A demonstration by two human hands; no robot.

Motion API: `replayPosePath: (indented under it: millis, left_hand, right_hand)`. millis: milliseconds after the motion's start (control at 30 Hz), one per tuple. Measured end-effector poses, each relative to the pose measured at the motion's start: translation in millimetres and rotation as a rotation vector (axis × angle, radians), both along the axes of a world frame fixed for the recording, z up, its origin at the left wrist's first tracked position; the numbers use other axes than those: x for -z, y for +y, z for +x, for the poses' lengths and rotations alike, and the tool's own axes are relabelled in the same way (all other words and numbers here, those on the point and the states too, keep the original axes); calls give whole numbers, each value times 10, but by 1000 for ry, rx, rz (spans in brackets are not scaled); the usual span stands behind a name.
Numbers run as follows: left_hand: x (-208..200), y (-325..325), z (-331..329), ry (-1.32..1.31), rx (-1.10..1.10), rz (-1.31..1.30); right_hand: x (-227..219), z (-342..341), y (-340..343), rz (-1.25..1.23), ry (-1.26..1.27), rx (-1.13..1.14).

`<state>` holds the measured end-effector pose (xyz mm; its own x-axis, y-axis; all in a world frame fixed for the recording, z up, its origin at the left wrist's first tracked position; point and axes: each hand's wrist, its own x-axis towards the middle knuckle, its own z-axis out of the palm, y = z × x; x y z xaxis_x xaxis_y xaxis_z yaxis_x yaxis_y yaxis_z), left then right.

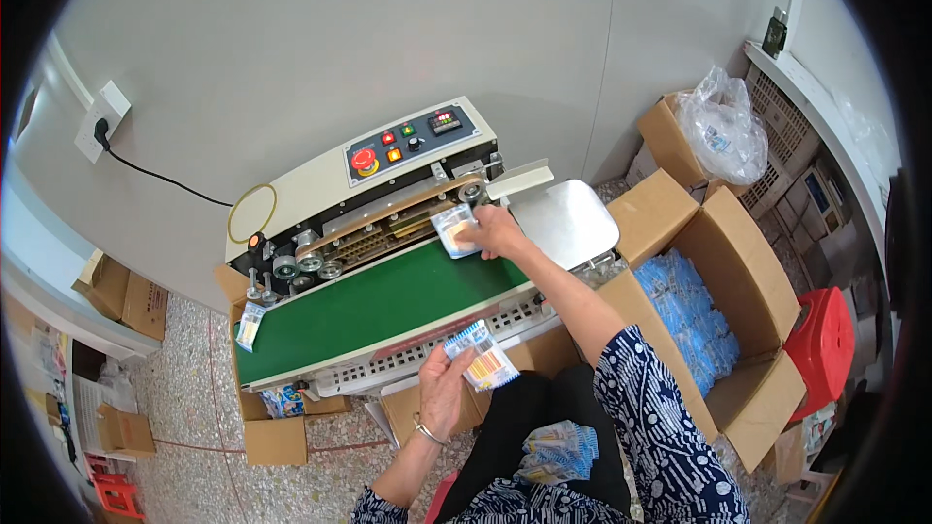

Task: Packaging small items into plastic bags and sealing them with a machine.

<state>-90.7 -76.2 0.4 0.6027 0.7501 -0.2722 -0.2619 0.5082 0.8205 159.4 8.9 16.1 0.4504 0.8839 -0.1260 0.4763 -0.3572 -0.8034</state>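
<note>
In front of me is a band sealing machine [364,170] with a green conveyor belt [379,303]. My right hand [498,233] pinches a small printed plastic packet [454,230] at the sealing band, over the belt's right part. Lower down, my left hand [445,383] is closed on a second blue-and-white packet [482,357], held in front of the machine's near edge. Another packet [249,326] lies at the left end of the belt. Several more packets [560,451] rest in a pile on my lap.
To the right stands an open carton [752,277] holding many blue packets [687,320], beside a red stool [825,349]. A metal plate [573,223] extends from the machine's right end. Below its left end sits another carton [275,442]. A black power cord [165,178] runs to the wall.
</note>
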Motion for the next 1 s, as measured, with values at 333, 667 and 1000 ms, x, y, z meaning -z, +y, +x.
replayPosePath:
  millis: [333,667,1000]
  left_hand:
    - [-339,410,354,-115,-29,140]
    - [-315,237,276,23,-86,196]
    - [85,-127,-185,93,82,42]
  right_hand:
    - [-465,-377,-1147,-7,480,-351]
    - [-297,53,-1073,52,776,-82]
    - [-136,613,-475,-18,760,63]
